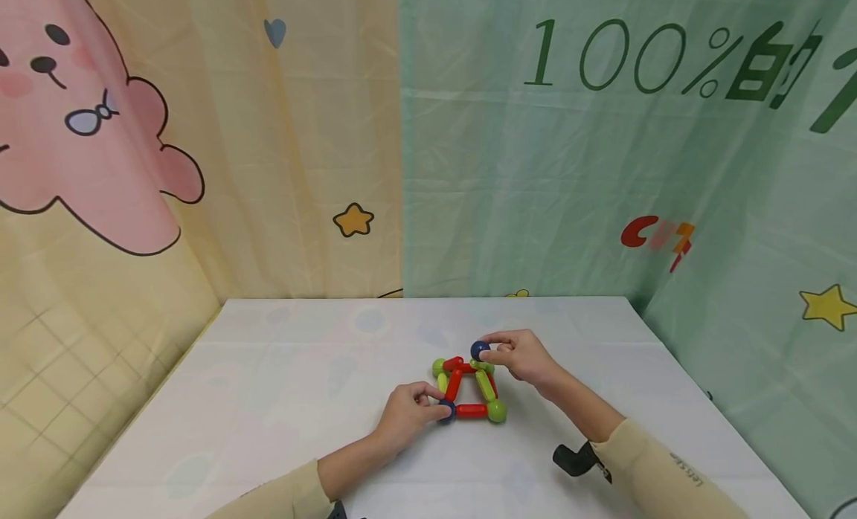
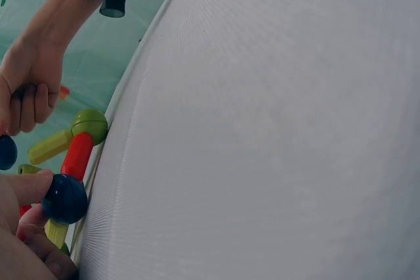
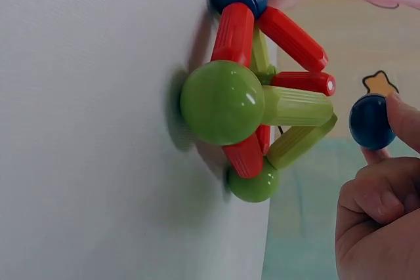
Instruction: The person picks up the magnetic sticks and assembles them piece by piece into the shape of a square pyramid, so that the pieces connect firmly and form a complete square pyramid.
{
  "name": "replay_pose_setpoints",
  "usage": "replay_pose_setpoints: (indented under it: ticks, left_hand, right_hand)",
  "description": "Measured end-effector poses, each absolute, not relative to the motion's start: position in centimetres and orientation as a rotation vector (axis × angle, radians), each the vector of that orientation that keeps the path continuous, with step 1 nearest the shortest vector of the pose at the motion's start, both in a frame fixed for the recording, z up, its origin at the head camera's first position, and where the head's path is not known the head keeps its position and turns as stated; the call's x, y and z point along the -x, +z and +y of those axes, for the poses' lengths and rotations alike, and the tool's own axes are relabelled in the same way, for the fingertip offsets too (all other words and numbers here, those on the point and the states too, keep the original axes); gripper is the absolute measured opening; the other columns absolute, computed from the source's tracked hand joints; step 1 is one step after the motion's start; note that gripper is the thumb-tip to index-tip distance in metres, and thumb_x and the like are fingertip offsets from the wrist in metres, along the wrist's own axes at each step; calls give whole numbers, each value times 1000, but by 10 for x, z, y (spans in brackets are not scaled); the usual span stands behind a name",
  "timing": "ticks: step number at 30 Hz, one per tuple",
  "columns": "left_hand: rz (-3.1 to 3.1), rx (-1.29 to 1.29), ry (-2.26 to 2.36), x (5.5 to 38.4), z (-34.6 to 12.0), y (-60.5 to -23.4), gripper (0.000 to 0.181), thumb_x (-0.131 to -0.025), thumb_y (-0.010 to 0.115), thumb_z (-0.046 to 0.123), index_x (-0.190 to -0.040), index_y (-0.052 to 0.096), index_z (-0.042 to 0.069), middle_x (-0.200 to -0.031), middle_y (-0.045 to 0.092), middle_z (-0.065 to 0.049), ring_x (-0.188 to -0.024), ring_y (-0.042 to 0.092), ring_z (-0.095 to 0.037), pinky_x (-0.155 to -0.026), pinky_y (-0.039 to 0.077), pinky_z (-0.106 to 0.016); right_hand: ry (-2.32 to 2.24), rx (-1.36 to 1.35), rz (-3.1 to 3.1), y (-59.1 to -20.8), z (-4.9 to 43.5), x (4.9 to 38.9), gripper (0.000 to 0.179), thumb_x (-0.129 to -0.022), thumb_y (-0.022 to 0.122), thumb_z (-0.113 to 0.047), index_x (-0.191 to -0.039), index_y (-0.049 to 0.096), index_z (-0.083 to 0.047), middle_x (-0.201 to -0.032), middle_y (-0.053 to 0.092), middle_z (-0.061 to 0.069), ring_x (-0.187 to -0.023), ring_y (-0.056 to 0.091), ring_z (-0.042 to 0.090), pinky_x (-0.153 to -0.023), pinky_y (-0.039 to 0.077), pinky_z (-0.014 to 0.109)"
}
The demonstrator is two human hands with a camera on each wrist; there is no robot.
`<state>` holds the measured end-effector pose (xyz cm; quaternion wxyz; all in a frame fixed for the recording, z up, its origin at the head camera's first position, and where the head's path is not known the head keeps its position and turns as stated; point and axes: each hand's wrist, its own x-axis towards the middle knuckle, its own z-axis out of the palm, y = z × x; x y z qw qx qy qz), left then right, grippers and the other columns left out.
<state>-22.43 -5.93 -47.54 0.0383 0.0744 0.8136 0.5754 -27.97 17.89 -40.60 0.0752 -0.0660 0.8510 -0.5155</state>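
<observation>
My left hand (image 1: pixel 407 413) pinches a dark blue ball (image 2: pixel 67 199) at the near left corner of a small frame of red and green rods. Another blue ball (image 3: pixel 371 122) is held between the thumb and fingers of my right hand (image 1: pixel 525 359), apart from the rod ends in the right wrist view. A red rod (image 1: pixel 472 411) joins the near blue ball to a green ball (image 3: pixel 223 103). A second green ball (image 3: pixel 254 181) lies farther along the base. From the corners, a red rod (image 3: pixel 292 39) and green rods (image 3: pixel 298 105) slant up and inward.
The frame stands on a white-covered table (image 1: pixel 281 400). Behind the table hang a yellow printed curtain (image 1: pixel 301 147) and a green one (image 1: pixel 509 177). A black wrist camera mount (image 1: pixel 574 458) sticks out under the right sleeve.
</observation>
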Motion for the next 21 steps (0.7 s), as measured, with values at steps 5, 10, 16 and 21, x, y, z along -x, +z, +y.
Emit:
replay_pose_setpoints:
  ticks: [5,10,16,21]
  left_hand:
    - [2498,-232,1764,225,-59,-476,21,-81,83,16,-98,75,7,-60,43,4,-58,40,-13,-53,31,-22]
    - [2498,-238,1771,225,-59,-476,21,-80,83,15,-97,75,7,-61,43,5,-58,40,-12,-53,32,-22]
    - [2499,-231,1772,226,-59,-477,20,-80,83,15,-97,75,7,-61,43,5,-58,40,-12,-53,31,-22]
    - [2489,-237,1786,225,-59,-476,20,-80,83,14,-97,75,6,-60,42,5,-57,39,-12,-53,31,-21]
  right_hand:
    - [-1531,202,2540,-411,175,278,34,-90,76,-26,-120,73,-11,-59,36,-2,-49,30,16,-47,26,25]
    - [-1516,205,2545,-414,174,277,34,-89,77,-27,-120,73,-12,-58,35,-2,-48,29,16,-47,25,25]
    - [-1516,203,2544,-415,173,275,35,-89,77,-28,-120,73,-11,-59,35,-1,-49,29,16,-47,25,25]
    - [-1502,186,2545,-417,172,274,35,-90,77,-28,-120,73,-12,-59,36,-2,-48,29,16,-47,25,25]
